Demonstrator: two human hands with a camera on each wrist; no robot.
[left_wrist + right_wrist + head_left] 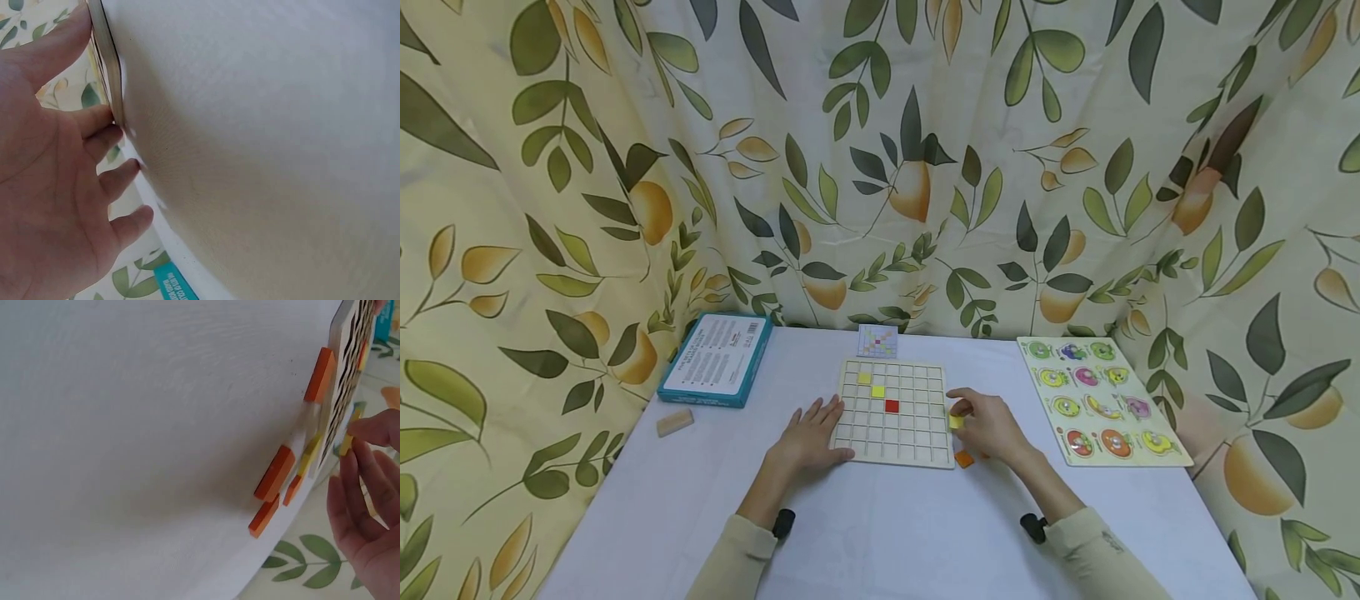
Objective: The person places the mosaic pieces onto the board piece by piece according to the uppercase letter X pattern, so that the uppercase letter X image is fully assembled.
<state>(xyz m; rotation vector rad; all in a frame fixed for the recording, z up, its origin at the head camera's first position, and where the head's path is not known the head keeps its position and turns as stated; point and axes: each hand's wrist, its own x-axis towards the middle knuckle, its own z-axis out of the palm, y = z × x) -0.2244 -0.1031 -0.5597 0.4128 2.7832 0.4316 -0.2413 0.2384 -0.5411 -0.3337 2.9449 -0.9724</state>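
A pale gridded board point(895, 437) lies on the table with two yellow tiles, the upper one point(865, 378) and the lower one point(877, 392), and a red tile point(891, 407) in a diagonal line. At its left edge rests my left hand point(808, 437), fingers spread, thumb by the lower corner. Over the board's right side, my right hand point(992, 429) pinches a yellow tile point(351, 432) between thumb and fingertips. Below that hand, several orange tiles, one of them point(275, 473) nearest the middle, and another yellow tile point(309, 455) lie beside the board.
A small patterned card point(877, 342) lies behind the board. To the left are a teal box point(715, 358) and a wooden block point(674, 422). A board with fruit pictures point(1101, 421) lies at the right. Patterned curtain point(880, 250) surrounds the white table point(880, 533).
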